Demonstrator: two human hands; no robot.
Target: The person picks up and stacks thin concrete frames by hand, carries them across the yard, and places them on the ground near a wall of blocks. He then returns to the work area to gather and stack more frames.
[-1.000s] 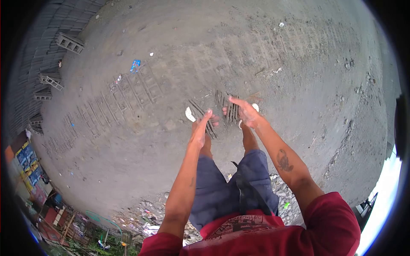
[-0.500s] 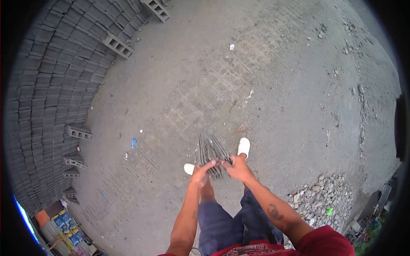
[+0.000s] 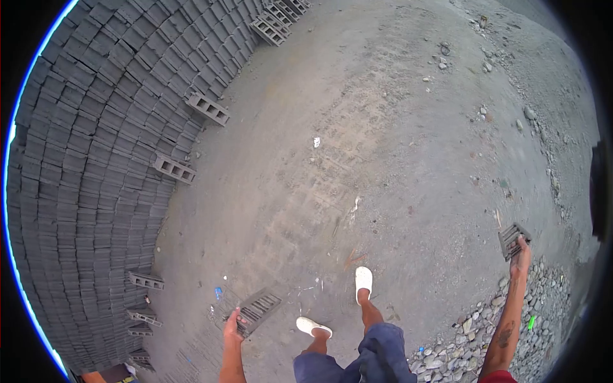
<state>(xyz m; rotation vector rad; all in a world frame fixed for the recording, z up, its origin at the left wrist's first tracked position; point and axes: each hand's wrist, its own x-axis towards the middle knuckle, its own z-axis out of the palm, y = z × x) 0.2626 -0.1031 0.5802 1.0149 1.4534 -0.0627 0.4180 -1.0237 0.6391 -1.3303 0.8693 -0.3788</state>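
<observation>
My left hand (image 3: 234,327) is closed on the near end of a grey slatted grate (image 3: 260,307), a flat rectangular piece with a row of narrow gaps. It is held low, left of my feet, above the dirt. Far out to the right, my right hand (image 3: 522,254) grips a second grey slatted grate (image 3: 511,237) by its edge. Its slats are tilted, and fingers cover part of it. The two grates are wide apart, one in each hand.
A tall stack of grey concrete blocks (image 3: 96,159) lines the left side. Several hollow blocks, such as one hollow block (image 3: 174,168), jut from its base. Loose stones (image 3: 472,332) lie at lower right. My white clogs (image 3: 363,285) stand on dusty ground (image 3: 408,191) with scattered litter.
My hands were together in front of me, holding the slatted grates bunched side by side. They have swung apart, left and right, each with a grate. The view has shifted too.
</observation>
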